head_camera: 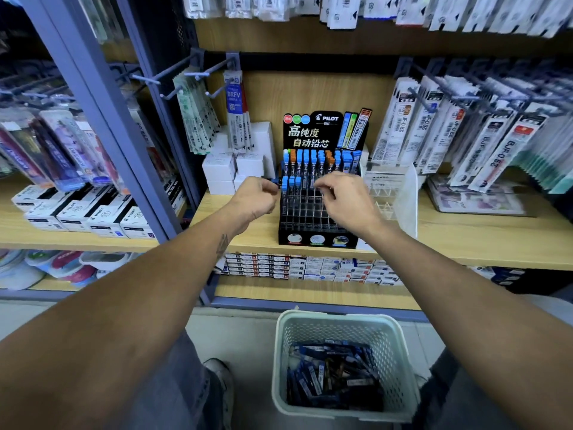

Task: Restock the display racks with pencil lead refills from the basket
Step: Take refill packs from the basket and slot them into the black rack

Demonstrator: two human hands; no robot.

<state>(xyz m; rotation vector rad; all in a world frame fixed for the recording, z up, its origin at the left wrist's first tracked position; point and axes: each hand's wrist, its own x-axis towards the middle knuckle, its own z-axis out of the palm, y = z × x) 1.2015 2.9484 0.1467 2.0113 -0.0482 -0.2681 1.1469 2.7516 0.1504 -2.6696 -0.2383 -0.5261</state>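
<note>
- On the floor, nearest, a pale basket (342, 324) holds a loose heap of blue refills (331, 373).
- Up at the shelf (465, 234), both hands are at the black rack (313, 218).
- Left hand (252, 197) has its fingers curled around something blue at the rack's left edge.
- Right hand (341, 193) has its fingers bent, pinching over the second row; what it holds, I cannot tell.
- Rack's back row is full of blue and orange caps, the second row has three, and the front slots are bare.
- Right of it, a clear holder (403, 193).

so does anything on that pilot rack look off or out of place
Mostly orderly. The back row of the Pilot rack mixes a few orange-capped refills among the blue-capped refills, and most front slots are unfilled. Nothing looks spilled or damaged.
</note>
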